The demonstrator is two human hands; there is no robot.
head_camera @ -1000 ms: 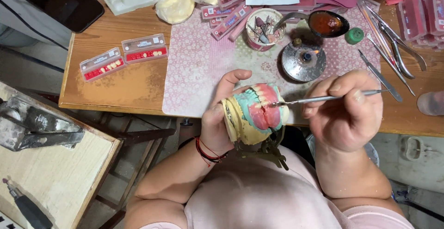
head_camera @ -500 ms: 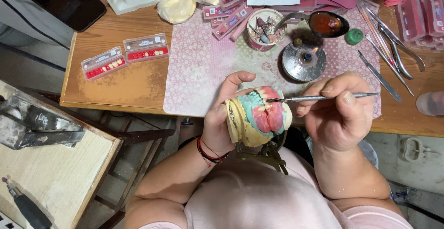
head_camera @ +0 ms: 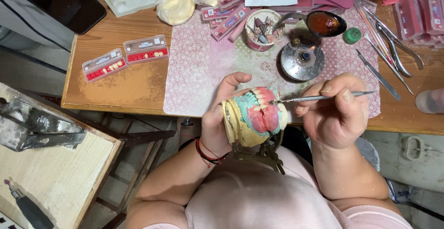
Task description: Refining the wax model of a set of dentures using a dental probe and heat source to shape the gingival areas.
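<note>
Head view: the brown wooden worktop (head_camera: 120, 76) fills the upper part of the scene, with a pale pink flowered mat (head_camera: 203, 67) spread across its middle. In front of the worktop's near edge, the left hand (head_camera: 221, 118) wraps its fingers around a yellowish plaster dental model with pink wax gums and a row of white teeth (head_camera: 254, 118), mounted on a dark metal hinged frame (head_camera: 261, 152) that shows below it. The right hand (head_camera: 335, 115) has its fingers pinched shut on a thin silver metal carving tool (head_camera: 323, 97), held nearly level, its tip touching the teeth at the model's upper right side. On the mat beyond the hands stand a round shiny metal burner with a small flame (head_camera: 303, 61) and a white cup filled with small tools (head_camera: 263, 27). Two clear flat boxes with red strips of false teeth (head_camera: 125, 58) lie on bare wood to the left, well apart from the hands. A small green cap (head_camera: 352, 35) sits near the burner.
</note>
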